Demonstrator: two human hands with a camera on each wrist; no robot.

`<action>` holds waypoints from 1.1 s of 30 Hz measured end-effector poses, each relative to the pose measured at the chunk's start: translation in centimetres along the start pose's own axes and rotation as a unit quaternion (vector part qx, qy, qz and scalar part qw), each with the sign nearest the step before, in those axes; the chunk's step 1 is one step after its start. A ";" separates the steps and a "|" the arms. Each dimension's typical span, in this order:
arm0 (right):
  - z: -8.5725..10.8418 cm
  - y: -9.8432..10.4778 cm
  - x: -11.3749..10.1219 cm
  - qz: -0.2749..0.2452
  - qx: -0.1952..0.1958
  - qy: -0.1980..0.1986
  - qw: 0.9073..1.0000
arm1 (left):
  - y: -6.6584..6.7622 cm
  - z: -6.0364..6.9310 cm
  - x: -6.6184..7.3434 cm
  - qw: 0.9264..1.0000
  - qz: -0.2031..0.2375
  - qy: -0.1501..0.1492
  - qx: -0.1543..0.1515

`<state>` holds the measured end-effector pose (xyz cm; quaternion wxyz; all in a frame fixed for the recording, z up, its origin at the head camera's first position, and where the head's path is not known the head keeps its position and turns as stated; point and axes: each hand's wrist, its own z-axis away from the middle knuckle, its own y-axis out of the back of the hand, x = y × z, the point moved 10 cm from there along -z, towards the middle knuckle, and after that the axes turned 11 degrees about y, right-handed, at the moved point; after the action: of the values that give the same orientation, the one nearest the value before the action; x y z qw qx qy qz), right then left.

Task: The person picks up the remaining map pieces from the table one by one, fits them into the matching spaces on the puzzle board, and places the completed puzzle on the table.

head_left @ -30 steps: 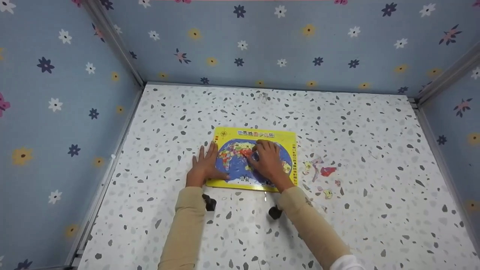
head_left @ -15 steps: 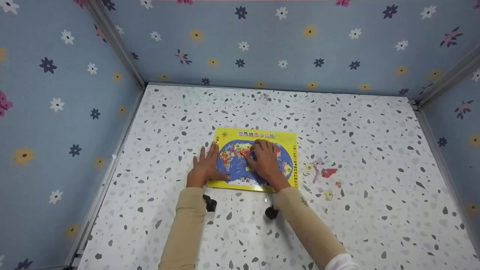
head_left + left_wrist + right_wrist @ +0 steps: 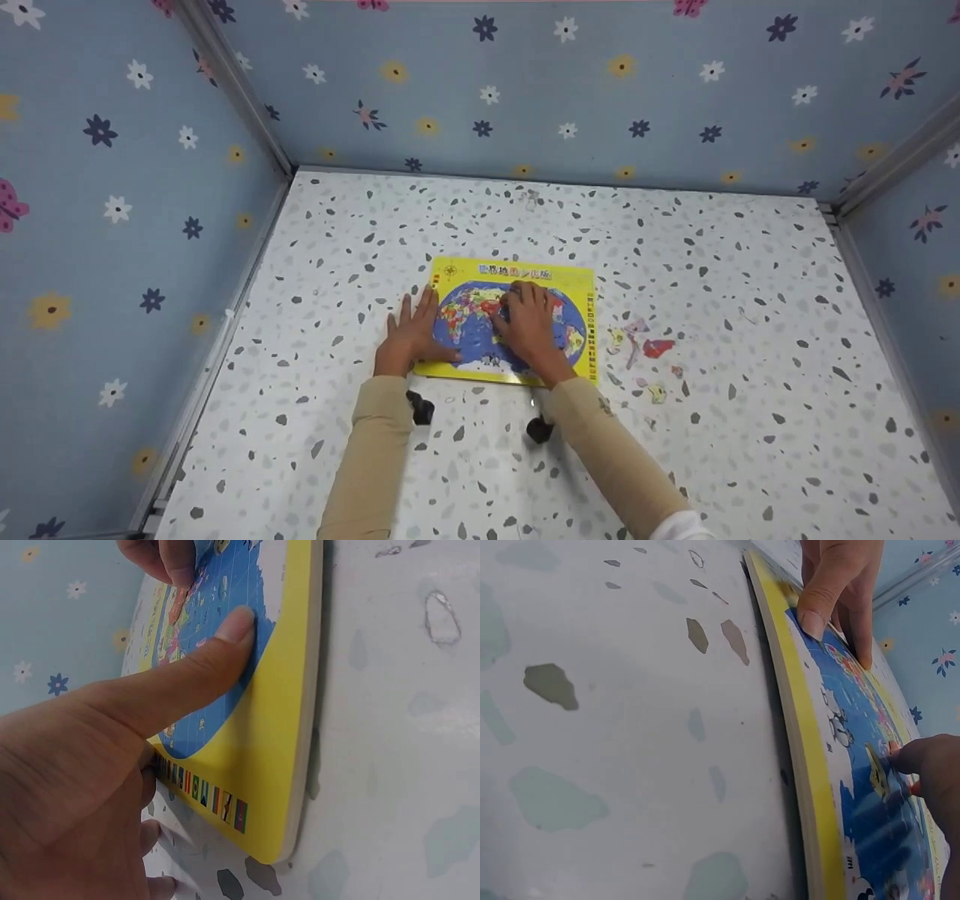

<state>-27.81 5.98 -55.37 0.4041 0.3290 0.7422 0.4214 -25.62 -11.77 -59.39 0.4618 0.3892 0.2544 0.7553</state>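
A yellow-bordered world map puzzle board (image 3: 517,271) lies flat on the speckled table. My left hand (image 3: 409,339) rests at its left edge, fingers spread straight on the table side and thumb laid over the board's lower left corner; the left wrist view shows that thumb (image 3: 202,667) on the blue ocean. Over the middle of the map, my right hand (image 3: 531,322) has curled fingers and pinches a red puzzle piece (image 3: 490,307). In the left wrist view this piece (image 3: 178,606) looks tilted against the board. The right palm covers part of the map.
Right of the board lie several loose puzzle pieces, among them a red one (image 3: 658,348) and a yellow one (image 3: 657,393). Black wrist devices (image 3: 539,430) hang under the sleeves. Blue flowered panels (image 3: 555,90) stand around the table (image 3: 750,300).
The right wrist and forearm have shifted slightly left, while the fingers stay at the red puzzle piece, which now looks lower. The left hand keeps its place on the board.
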 end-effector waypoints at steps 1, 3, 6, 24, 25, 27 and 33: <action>0.0 0.0 0.0 -0.002 0.001 0.001 1.000 | 0.0 0.0 0.0 1.000 -0.001 -0.001 0.001; 0.1 0.0 -0.1 -0.010 0.002 0.005 1.000 | 0.0 0.0 -0.1 1.000 -0.002 -0.001 0.002; 0.2 0.1 -0.1 -0.019 0.005 0.014 1.000 | 0.0 0.0 -0.1 1.000 0.005 -0.001 0.001; 1.9 0.3 -1.7 0.068 -0.054 0.108 0.990 | 0.1 0.1 -0.2 1.000 0.008 0.004 -0.001; 2.0 0.2 -1.8 0.077 -0.060 0.110 0.989 | 0.1 0.1 -0.2 1.000 0.007 0.003 -0.001; 2.1 0.0 -2.0 0.088 -0.068 0.117 0.987 | 0.1 0.1 -0.2 1.000 0.004 0.002 0.000; 2.4 0.2 -2.4 0.090 -0.055 0.129 0.986 | 0.0 0.3 0.0 1.000 0.003 -0.002 0.002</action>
<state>-24.60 4.92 -55.21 0.2824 0.3147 0.7311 0.5355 -25.43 -11.79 -59.23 0.4592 0.3928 0.2536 0.7553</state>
